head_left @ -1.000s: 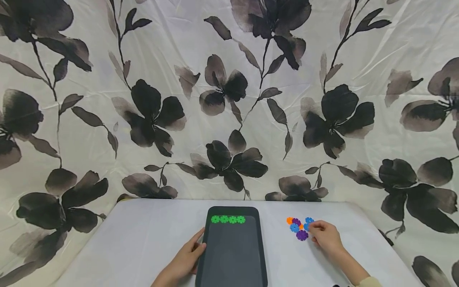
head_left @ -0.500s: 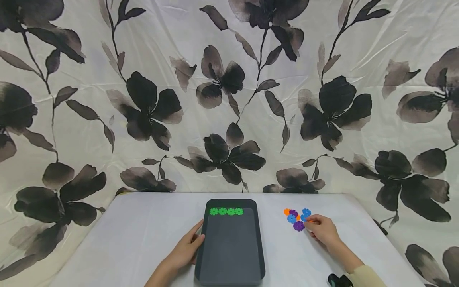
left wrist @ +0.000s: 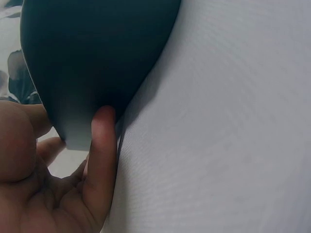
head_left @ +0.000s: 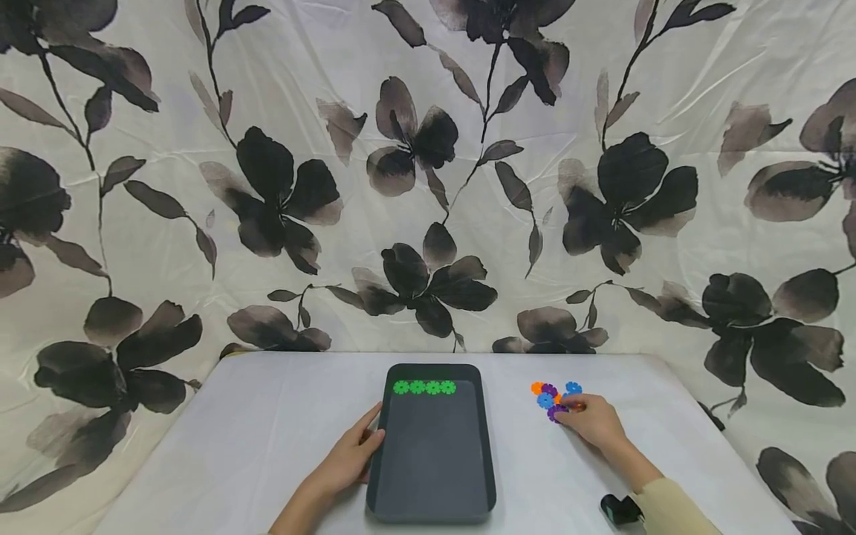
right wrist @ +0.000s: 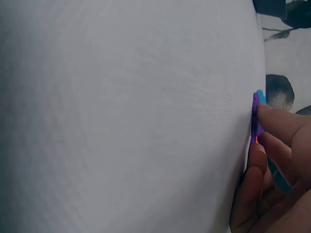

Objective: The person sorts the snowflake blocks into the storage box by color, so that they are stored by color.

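A dark grey tray (head_left: 431,461) lies lengthwise before me, with several green flower-shaped plastic pieces (head_left: 417,387) in a row near its far end. My left hand (head_left: 346,455) grips the tray's left edge, thumb at the rim; the left wrist view shows fingers against the tray's wall (left wrist: 97,63). To the right lies a small cluster of loose flower pieces, including a blue piece (head_left: 545,400) and an orange piece (head_left: 537,388). My right hand (head_left: 595,423) pinches a purple flower piece (right wrist: 255,114) at the near side of this cluster. Its fingers partly cover other pieces.
A white cloth covers the table (head_left: 234,446). Behind it hangs a floral curtain (head_left: 521,282). A black object (head_left: 620,510) sits beside the right sleeve (head_left: 675,509).
My right hand has shifted left and nearer the purple piece, from the right side of the cluster. The left hand keeps its grip on the tray. The head view has tilted slightly.
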The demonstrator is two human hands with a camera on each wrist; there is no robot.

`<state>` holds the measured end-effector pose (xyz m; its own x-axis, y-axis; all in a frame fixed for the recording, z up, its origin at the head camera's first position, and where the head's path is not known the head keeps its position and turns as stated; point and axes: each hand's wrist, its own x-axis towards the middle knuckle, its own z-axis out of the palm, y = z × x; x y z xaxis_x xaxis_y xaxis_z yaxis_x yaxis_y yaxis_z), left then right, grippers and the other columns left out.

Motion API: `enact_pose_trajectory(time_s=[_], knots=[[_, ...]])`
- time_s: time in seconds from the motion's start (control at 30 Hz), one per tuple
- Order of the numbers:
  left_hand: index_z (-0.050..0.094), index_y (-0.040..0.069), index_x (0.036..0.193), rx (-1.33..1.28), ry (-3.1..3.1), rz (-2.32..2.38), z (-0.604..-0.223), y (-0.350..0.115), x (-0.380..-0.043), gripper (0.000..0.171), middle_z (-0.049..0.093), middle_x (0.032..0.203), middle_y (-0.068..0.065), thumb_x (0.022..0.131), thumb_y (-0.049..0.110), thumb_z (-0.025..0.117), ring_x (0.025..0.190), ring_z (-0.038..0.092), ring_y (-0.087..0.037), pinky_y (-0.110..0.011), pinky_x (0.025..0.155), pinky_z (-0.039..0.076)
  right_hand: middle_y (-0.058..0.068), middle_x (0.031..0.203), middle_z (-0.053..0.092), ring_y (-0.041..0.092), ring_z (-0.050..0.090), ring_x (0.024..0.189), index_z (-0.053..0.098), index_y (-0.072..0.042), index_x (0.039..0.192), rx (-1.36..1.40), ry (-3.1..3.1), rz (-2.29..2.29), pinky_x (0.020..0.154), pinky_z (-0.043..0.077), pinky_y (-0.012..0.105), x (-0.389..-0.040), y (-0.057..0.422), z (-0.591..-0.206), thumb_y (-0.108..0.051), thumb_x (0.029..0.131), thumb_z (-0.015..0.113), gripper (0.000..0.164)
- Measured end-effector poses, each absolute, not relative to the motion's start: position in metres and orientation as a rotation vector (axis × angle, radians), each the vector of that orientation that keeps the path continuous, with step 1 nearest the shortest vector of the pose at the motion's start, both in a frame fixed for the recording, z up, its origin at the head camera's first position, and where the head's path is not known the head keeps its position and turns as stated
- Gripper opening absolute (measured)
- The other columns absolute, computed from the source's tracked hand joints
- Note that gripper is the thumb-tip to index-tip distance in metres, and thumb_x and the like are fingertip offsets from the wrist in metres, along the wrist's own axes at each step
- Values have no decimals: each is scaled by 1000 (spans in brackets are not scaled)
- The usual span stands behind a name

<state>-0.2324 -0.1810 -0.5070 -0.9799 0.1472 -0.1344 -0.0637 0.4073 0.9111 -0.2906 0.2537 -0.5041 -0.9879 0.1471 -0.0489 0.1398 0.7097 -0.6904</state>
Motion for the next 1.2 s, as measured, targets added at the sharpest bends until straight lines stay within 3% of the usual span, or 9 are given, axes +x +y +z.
enact_pose_trajectory(time_s=[0.07,0.27,0.53,0.63,0.77,0.93,1.03,1.2], knots=[[30,21,154,81,2450,1634,-507,-181,-233,56,52,100,-11,103,31,50,83,50,-23,-36,61,49,25,116,60,39,54,105,70,-1,112,-225,-2907,1128,87,46,55,-292,253,-504,-28,82,79,41],[29,21,155,74,2434,1654,-505,-180,-234,56,51,101,-12,103,29,49,77,49,-22,-35,54,51,23,114,62,38,56,103,70,-1,111,-226,-2919,1096,86,47,55,-295,253,-509,-27,84,78,38],[30,19,154,67,2482,1603,-505,-181,-229,56,53,98,-9,103,29,50,85,50,-22,-35,68,45,23,115,62,40,55,105,71,-2,110,-256,-2928,1086,88,45,57,-292,250,-510,-27,84,77,37],[30,19,154,62,2478,1597,-505,-182,-228,56,53,97,-9,103,29,50,85,49,-22,-35,70,43,18,105,64,35,57,96,70,-2,107,-262,-2935,1101,82,48,51,-291,250,-509,-28,83,78,36],[28,20,155,82,2457,1630,-506,-181,-229,56,52,100,-10,103,29,49,82,50,-22,-36,61,50,9,88,60,25,52,80,68,0,100,-263,-2894,1184,68,47,36,-291,250,-506,-22,83,79,30],[29,20,154,80,2459,1633,-507,-180,-230,56,51,99,-11,103,29,49,80,48,-22,-36,57,49,8,76,57,20,53,63,60,0,93,-294,-2819,1422,55,50,28,-290,249,-503,-11,83,77,22],[29,19,154,88,2461,1631,-506,-179,-230,56,52,98,-10,103,28,49,79,48,-22,-35,60,47,10,76,60,19,58,60,58,2,97,-349,-2775,1590,56,54,29,-291,245,-499,-7,86,74,21],[28,19,155,93,2469,1622,-504,-178,-232,56,52,97,-11,104,27,48,75,48,-22,-34,59,45,14,91,63,17,64,68,58,5,107,-360,-2596,1988,67,56,30,-294,234,-488,-9,91,68,24]])
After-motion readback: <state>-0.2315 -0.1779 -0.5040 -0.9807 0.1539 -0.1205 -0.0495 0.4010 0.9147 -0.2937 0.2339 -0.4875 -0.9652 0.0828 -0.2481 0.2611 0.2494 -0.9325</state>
